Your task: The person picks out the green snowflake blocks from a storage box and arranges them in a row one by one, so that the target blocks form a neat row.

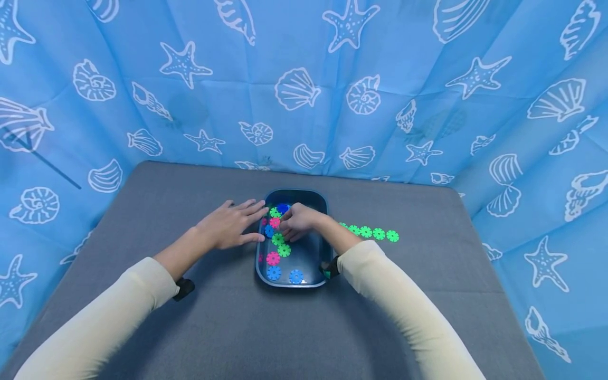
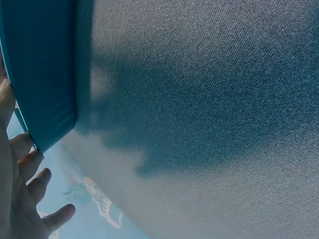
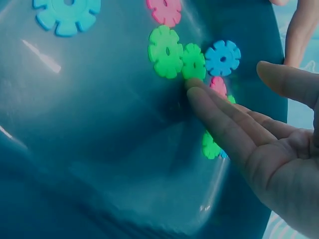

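A dark blue tray [image 1: 311, 261] stands on the table, with several notched plastic discs in green, pink and blue inside. My left hand [image 1: 233, 225] lies at the tray's left rim with fingers spread; in the left wrist view its fingertips [image 2: 34, 158] are right at the rim. Inside the tray is my right hand [image 1: 298, 220], reaching in over the right side. In the right wrist view its extended fingertips are right at a green disc [image 3: 192, 56], and the thumb stands apart from them. A blue disc [image 3: 214, 60] lies beside that green one.
To the right of the tray, several green discs [image 1: 378, 234] lie in a row on the grey table cloth [image 1: 228, 327], partly hidden by my right forearm. A blue curtain [image 1: 313, 132] with white shells and starfish hangs behind the table and at both sides.
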Available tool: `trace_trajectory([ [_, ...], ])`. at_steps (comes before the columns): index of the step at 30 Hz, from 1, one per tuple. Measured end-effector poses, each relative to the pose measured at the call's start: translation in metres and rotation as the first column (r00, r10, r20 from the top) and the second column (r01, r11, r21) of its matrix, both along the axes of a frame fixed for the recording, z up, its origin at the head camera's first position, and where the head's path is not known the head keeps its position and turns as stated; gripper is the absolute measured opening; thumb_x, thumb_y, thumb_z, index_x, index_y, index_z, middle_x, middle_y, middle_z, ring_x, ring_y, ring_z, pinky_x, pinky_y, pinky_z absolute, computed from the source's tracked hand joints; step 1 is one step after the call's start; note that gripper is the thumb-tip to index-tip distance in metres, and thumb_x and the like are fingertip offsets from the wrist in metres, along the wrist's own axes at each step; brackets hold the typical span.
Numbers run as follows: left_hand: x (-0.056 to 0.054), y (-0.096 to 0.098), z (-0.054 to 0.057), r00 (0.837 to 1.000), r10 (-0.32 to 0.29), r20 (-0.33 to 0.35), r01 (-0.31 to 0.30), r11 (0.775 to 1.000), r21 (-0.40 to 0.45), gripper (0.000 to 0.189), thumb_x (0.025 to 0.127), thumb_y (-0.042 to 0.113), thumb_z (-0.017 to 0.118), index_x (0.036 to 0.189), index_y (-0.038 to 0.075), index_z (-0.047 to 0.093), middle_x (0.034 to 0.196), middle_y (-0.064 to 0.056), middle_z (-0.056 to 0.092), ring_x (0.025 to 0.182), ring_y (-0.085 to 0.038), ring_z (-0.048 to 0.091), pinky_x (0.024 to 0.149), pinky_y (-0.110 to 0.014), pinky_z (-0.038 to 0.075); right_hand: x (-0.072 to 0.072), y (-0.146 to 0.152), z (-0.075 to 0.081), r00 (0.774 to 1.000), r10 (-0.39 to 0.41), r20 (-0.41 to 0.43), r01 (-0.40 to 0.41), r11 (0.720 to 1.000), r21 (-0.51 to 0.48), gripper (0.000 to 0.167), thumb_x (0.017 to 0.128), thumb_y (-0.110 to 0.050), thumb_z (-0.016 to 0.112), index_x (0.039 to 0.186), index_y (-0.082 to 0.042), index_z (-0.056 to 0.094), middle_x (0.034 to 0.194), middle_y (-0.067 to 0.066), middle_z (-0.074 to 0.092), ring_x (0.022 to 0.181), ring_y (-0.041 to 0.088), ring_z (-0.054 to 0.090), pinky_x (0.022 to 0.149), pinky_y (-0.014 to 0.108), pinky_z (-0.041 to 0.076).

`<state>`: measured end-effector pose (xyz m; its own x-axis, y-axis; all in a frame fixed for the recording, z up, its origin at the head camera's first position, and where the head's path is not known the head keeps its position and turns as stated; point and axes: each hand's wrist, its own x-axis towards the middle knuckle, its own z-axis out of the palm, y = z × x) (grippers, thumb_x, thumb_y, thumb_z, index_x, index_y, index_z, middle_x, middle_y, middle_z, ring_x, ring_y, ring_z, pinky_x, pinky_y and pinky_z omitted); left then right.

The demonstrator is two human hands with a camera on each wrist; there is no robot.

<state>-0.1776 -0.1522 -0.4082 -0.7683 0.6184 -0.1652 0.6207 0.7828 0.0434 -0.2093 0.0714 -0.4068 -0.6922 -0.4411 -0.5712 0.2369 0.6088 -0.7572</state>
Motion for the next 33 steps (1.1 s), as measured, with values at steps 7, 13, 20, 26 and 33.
trace_trajectory([
  [7,0.000,-0.001,0.000,1.000,0.001,0.012,-0.001,1.000,0.011,0.080,0.095,0.065,0.050,0.157,0.016,0.034,0.162,-0.010,0.028,0.147,-0.034,0.028,0.111,-0.066,0.027,0.004,-0.006,-0.001,0.998,0.009,0.060,-0.008,1.000,-0.013,0.034,0.100,-0.009,0.060,0.131,0.006,0.055,0.112,0.022,0.070,0.105,0.033,0.070,0.091,0.043,0.055],
  [13,0.001,-0.002,-0.001,1.000,-0.007,0.017,0.006,1.000,0.029,0.080,0.095,0.063,0.052,0.156,0.014,0.035,0.161,-0.011,0.029,0.147,-0.035,0.029,0.110,-0.067,0.027,0.010,-0.011,-0.001,0.994,0.075,0.078,-0.071,0.996,-0.058,0.021,0.101,-0.005,0.055,0.115,0.010,0.059,0.109,0.025,0.070,0.104,0.035,0.070,0.091,0.044,0.055],
  [20,0.000,-0.002,-0.001,1.000,-0.021,0.004,0.021,1.000,0.021,0.079,0.097,0.066,0.046,0.156,0.015,0.035,0.162,-0.010,0.028,0.147,-0.033,0.029,0.110,-0.067,0.028,0.015,-0.018,-0.004,0.992,0.080,0.098,-0.073,0.994,-0.079,0.019,0.098,-0.005,0.061,0.113,0.006,0.057,0.104,0.023,0.072,0.101,0.034,0.071,0.090,0.045,0.056],
  [26,-0.001,0.000,0.001,0.999,-0.035,0.007,0.035,0.999,0.013,0.080,0.097,0.066,0.044,0.156,0.014,0.034,0.162,-0.010,0.028,0.147,-0.034,0.028,0.109,-0.067,0.029,0.018,-0.024,-0.006,0.990,0.064,0.125,-0.055,0.996,-0.075,0.042,0.094,-0.006,0.067,0.129,0.005,0.046,0.105,0.022,0.071,0.099,0.034,0.071,0.088,0.044,0.057],
  [33,-0.001,-0.002,-0.001,1.000,-0.029,0.010,0.029,0.999,0.020,0.080,0.097,0.065,0.046,0.157,0.014,0.033,0.162,-0.010,0.026,0.148,-0.033,0.027,0.110,-0.067,0.028,0.020,-0.030,-0.005,0.990,0.038,0.137,-0.032,0.998,-0.046,0.085,0.091,-0.004,0.071,0.157,-0.003,0.018,0.098,0.014,0.073,0.096,0.029,0.072,0.086,0.042,0.057],
])
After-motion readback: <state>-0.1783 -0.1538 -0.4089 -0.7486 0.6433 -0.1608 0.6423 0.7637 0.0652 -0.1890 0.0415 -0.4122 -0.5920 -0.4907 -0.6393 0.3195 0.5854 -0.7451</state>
